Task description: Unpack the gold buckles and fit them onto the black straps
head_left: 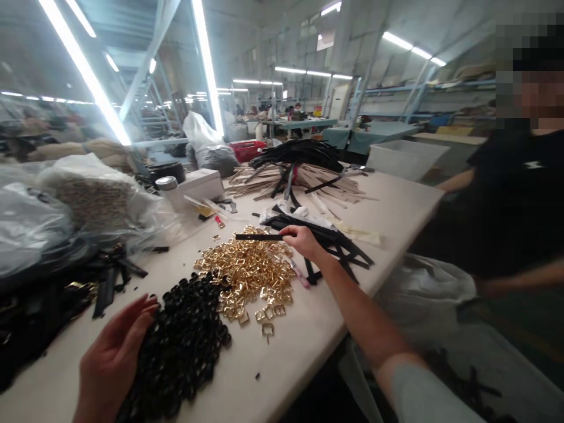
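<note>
Near left, left hand (115,352) open and slack against the heap of black buckles (185,343), gold buckles (247,273) loose at centre, right hand (304,241) pinching a bare black strap (259,237) above them, more straps (328,235) piled right, untouched.

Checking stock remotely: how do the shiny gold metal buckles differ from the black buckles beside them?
The gold metal buckles gleam and lie spread loosely; the black buckles are dark and packed closer. The left hand touches the black heap; the right hand holds a black strap over the gold one. Both share the pale table.
</note>
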Demonstrator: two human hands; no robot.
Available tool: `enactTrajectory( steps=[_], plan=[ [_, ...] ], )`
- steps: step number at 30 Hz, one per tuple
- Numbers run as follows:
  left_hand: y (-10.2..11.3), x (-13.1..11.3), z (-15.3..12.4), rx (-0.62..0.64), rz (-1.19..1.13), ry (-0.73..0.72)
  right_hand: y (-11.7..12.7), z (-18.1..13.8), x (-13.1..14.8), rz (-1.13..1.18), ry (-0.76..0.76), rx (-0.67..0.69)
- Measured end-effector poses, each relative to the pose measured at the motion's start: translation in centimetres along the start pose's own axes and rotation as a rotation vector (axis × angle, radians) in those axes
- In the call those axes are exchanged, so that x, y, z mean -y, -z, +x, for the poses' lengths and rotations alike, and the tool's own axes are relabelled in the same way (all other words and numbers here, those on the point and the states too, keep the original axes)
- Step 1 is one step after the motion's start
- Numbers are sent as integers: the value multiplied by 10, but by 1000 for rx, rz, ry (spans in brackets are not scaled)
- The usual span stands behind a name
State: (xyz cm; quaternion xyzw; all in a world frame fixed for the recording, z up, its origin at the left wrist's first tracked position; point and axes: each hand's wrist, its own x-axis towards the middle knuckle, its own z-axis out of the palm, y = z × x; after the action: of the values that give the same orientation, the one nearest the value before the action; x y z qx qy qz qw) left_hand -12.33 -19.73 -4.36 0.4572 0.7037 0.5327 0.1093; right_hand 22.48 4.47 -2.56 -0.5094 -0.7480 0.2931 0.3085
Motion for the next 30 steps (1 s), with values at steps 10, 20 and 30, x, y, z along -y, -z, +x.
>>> enactTrajectory(
  steps=[10,20,30],
  plan=[
    [-24,-18,-3,41,-412,103,-90,-23,93,605,195,560],
    [-16,-16,-9,36,-545,117,-126,-29,66,610,152,730],
    [-29,-14,-14,48,-429,277,-114,-45,78,124,799,60]
  ],
)
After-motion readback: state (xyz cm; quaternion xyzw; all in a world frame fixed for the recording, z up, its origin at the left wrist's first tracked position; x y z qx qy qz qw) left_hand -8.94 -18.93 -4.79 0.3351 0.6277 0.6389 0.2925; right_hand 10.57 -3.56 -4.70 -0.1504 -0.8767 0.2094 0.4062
